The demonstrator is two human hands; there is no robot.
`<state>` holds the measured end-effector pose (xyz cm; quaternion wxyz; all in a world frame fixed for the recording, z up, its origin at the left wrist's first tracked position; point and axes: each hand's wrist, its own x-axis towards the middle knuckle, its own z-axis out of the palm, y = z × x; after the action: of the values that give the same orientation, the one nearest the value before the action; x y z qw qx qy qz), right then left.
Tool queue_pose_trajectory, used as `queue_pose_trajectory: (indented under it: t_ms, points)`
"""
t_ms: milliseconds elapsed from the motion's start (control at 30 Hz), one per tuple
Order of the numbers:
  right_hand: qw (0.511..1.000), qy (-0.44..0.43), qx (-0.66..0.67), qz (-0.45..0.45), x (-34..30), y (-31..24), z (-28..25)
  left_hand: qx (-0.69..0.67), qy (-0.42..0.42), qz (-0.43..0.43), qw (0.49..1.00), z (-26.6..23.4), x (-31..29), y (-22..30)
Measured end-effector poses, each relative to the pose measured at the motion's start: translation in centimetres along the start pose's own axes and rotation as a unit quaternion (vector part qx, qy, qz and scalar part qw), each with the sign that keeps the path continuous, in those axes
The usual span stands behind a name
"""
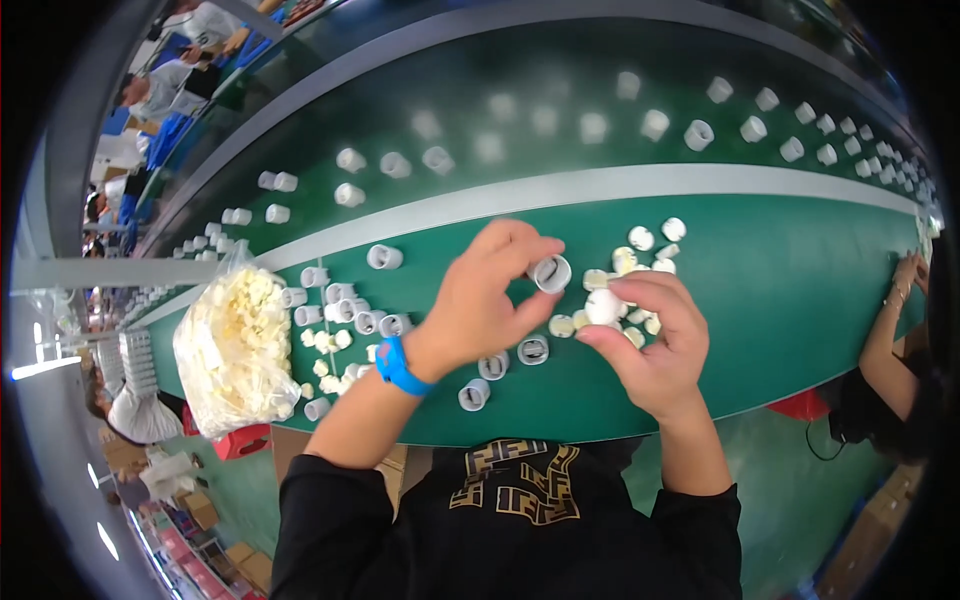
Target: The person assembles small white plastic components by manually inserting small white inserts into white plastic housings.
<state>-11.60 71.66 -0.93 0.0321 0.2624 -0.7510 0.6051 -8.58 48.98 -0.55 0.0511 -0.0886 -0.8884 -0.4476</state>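
My left hand (pixel 492 290), a blue band on its wrist, pinches a short white cylindrical cup (pixel 556 283) between thumb and fingers. The open end shows a greyish inside with a dark slot-like mark. Just to the right, my right hand (pixel 660 345) grips a round white cap (pixel 601 307) between thumb and forefinger. The two pieces are apart. Around the right fingertips lies a loose cluster of small white and cream pieces (pixel 641 238). Below the left hand stand a few more white cups (pixel 534 349), with similar dark marks inside.
On the left sits a clear plastic bag (pixel 215 365) full of cream pieces, beside several white cups (pixel 384 257). Past a pale rail (pixel 620 183), a green belt (pixel 560 80) carries rows of white cups. A co-worker's arm (pixel 882 325) reaches onto the green table (pixel 790 290) at far right.
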Motion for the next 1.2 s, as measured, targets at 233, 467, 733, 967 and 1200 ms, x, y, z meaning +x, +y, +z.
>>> queue_pose_trajectory:
  t_ms: [233, 467, 733, 967, 1200]
  points:
    - [0.995, -0.077, 0.033, -0.052, 1.1, -2.5, 5.9, -0.027, 0.171, 0.041, 0.984, -0.3, -5.8, 0.6]
    - [0.987, -0.102, -0.085, -0.088, 0.9, -4.6, 7.6, 0.019, 0.202, 0.063, 0.977, -1.7, -8.0, -0.6]
    - [0.99, -0.135, -0.032, -0.028, 1.3, -6.4, 8.4, 0.003, 0.231, 0.052, 0.972, -2.2, -8.6, -0.9]
    - [0.987, -0.145, 0.022, 0.065, 1.7, -4.5, 9.4, 0.043, 0.202, 0.061, 0.976, -2.7, -8.6, -1.2]
    - [0.962, -0.215, -0.017, 0.169, 2.9, -4.9, 10.1, 0.045, 0.185, 0.053, 0.98, -3.3, -9.3, -1.9]
